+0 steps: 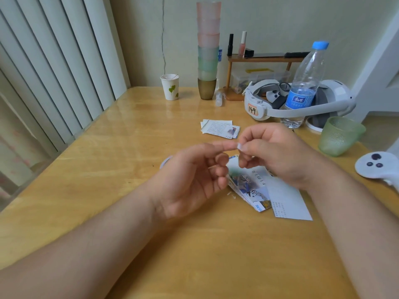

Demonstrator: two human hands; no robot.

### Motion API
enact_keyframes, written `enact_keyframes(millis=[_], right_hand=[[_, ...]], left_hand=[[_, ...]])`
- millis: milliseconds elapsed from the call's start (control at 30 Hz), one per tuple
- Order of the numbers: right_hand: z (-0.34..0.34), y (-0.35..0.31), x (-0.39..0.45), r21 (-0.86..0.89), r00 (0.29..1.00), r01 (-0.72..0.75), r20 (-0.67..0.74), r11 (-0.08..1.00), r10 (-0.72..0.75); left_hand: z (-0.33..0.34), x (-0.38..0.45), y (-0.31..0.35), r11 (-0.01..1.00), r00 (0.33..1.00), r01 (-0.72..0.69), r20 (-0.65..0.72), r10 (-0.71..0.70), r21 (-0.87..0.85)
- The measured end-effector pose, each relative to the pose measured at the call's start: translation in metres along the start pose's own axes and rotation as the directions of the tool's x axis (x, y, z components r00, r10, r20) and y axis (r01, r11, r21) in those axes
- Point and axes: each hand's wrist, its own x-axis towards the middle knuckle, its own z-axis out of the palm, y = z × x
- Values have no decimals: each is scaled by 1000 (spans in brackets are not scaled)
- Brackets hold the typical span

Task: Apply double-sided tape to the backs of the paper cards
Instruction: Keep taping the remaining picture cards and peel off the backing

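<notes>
Both hands are raised over the wooden table (108, 190), fingertips meeting. My right hand (274, 152) pinches a small white piece of tape (240, 146) between thumb and forefinger. My left hand (194, 180) touches that piece with its forefinger tip, and its other fingers are curled. Under the hands lies a fanned pile of paper cards (259, 190) with pictures and a pale printed sheet. A second small stack of cards (220, 128) lies farther back. A tape roll (164, 164) peeks out, mostly hidden behind my left hand.
At the back stand a paper cup (170, 87), a tall stack of coloured cups (207, 50) and a small wooden shelf (265, 59). A headset (280, 104), a water bottle (304, 87), a green glass (339, 137) and a white controller (377, 167) crowd the right side.
</notes>
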Motion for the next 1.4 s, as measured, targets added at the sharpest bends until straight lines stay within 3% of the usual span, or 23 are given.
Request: enact_keyframes(millis=[67, 133, 233, 300, 433, 633, 867, 1200, 1400], right_hand=[[-17, 1, -1, 34, 998, -64, 26, 997, 63], [-35, 11, 3, -19, 984, -102, -151, 995, 98], [-59, 36, 12, -324, 892, -201, -450, 925, 37], [-70, 53, 15, -521, 863, -294, -504, 801, -11], [-70, 71, 20, -618, 878, -336, -478, 710, 0], [-70, 76, 24, -655, 880, -317, -474, 686, -45], [-71, 75, 22, -650, 859, -323, -506, 688, -76], [-74, 69, 18, -660, 858, -411, -513, 628, 23], [-79, 71, 19, -618, 820, -456, -571, 641, 33]], left_hand=[[3, 1, -3, 998, 996, 66, 54, -65, -22], [4, 3, -9, 998, 997, 65, 45, -66, 17], [1, 11, -19, 976, 997, -27, -63, 42, 217], [-1, 16, -23, 924, 984, -85, -116, 137, 372], [-4, 27, -25, 827, 945, -125, -188, 268, 549], [-23, 36, -17, 815, 882, -119, -318, 349, 567], [-28, 36, -17, 795, 895, -140, -268, 357, 591], [-31, 33, -18, 793, 911, -165, -218, 351, 587], [-30, 31, -18, 794, 914, -171, -206, 349, 584]])
